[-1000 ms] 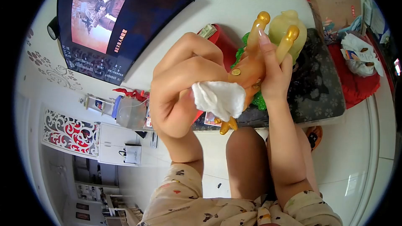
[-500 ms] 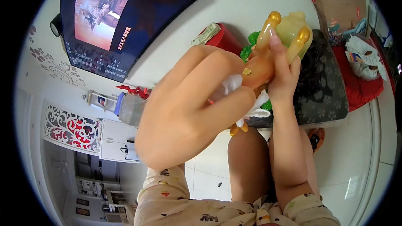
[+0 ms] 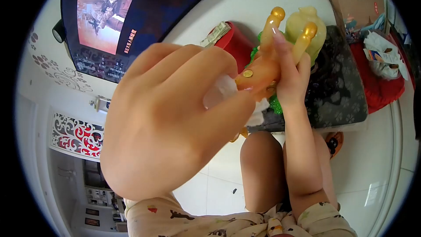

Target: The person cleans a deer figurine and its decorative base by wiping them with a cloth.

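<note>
My left hand (image 3: 169, 112) is large and close to the camera, its fingers curled round a crumpled white cloth (image 3: 221, 91). The cloth and fingertips are against the left side of an orange and gold glossy figurine (image 3: 262, 71) with small gold coin shapes. My right hand (image 3: 293, 79) grips the figurine between two upright gold-tipped prongs, its thumb lying along the left one. Behind it stand a pale yellow-green rounded piece (image 3: 316, 28) and bright green parts (image 3: 275, 105). My left hand hides the figurine's lower left part.
A dark patterned mat (image 3: 340, 105) lies under the figurine. Beyond are a red container (image 3: 237, 41) with banknotes (image 3: 215, 34) and a lit screen (image 3: 153, 13). Right are a paper bag (image 3: 357, 0), red cloth (image 3: 383, 94) and white plastic bag (image 3: 383, 68). My knees are below.
My left hand has come nearer the camera and now covers more of the view, with the cloth mostly inside its fingers. The figurine shifted right, then back left, still in my right hand.
</note>
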A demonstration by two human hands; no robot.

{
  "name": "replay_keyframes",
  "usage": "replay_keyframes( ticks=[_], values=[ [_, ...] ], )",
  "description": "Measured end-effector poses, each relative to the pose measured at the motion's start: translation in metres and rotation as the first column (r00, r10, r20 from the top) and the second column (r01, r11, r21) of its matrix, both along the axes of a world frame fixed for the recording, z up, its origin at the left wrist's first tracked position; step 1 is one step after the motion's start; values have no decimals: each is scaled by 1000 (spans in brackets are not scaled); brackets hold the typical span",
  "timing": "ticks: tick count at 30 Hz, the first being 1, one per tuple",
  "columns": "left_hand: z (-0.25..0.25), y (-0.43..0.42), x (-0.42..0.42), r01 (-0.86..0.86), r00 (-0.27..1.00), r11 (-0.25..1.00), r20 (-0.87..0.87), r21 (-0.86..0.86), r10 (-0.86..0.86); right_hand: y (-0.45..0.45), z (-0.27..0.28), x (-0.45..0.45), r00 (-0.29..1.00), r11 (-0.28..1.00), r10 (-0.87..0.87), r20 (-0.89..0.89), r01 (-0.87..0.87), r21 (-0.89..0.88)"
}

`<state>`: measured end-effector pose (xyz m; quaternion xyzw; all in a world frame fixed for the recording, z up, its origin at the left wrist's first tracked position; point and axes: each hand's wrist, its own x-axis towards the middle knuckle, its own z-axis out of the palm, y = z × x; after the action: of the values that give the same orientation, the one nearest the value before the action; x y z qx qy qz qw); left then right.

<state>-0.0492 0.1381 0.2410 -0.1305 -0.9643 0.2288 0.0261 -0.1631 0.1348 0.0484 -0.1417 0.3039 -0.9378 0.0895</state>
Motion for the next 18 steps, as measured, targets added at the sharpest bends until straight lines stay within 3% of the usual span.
replay_keyframes(
  ticks=[5,9,14,18],
  values=[
    [-9,10,-2,-165,986,985,-38,-44,163,-2,0,1,1000,999,-9,1,9,36],
    [-21,7,3,-134,982,990,-141,-35,128,-4,-3,1,999,999,-34,-11,35,30],
    [3,-1,-12,-256,963,964,100,68,249,-7,-4,1,999,997,-37,-38,39,59],
    [19,-16,-35,-320,911,946,293,57,290,-4,1,5,999,998,8,-32,-6,63]
  ],
)
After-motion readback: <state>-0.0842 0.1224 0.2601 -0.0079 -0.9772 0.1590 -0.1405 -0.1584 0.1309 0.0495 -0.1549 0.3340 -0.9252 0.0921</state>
